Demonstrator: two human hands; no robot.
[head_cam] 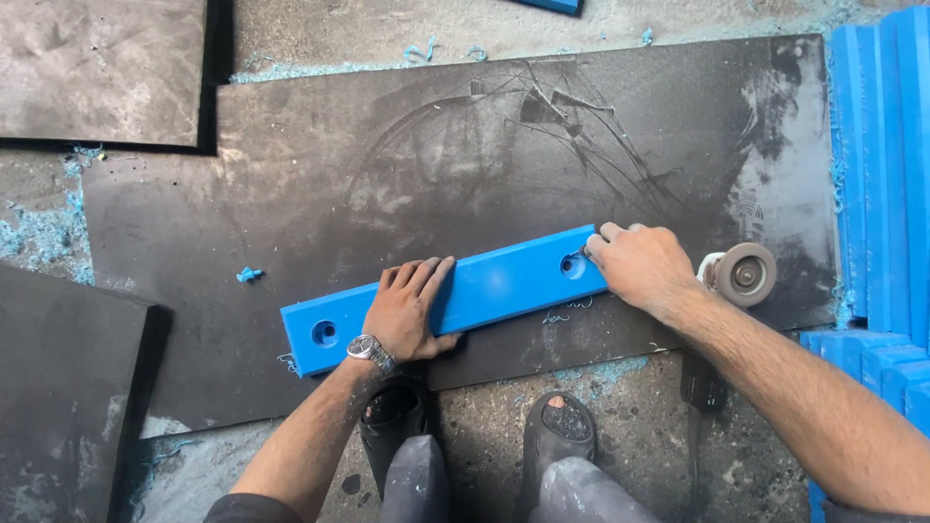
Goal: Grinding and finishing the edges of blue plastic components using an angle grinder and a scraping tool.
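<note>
One long blue plastic bar (484, 289), flat, smooth, rectangular, two round holes drilled through (one near each end), lying slantwise near the front edge of a big dark rubber mat (291, 194), scuffed and dusty, scratched with curved lines. Left hand (410, 310) pressed flat on the bar's middle, fingers spread, holding nothing; steel wristwatch (369, 351) on that wrist. Right hand (637, 264) at the bar's right end, just beside the right-hand hole, fingers curled tight around something small; cannot tell what. Angle grinder (741, 275) with round grey disc resting on the mat just right of the right hand, near the mat's right edge, handle running down toward the front. Stack of more blue plastic bars (886, 165) past the mat's right edge, ridged side by side. Blue curly shavings (44, 232) scattered off the mat's left edge on the concrete floor. Two dusty sandals (552, 426) at the mat's front edge.
</note>
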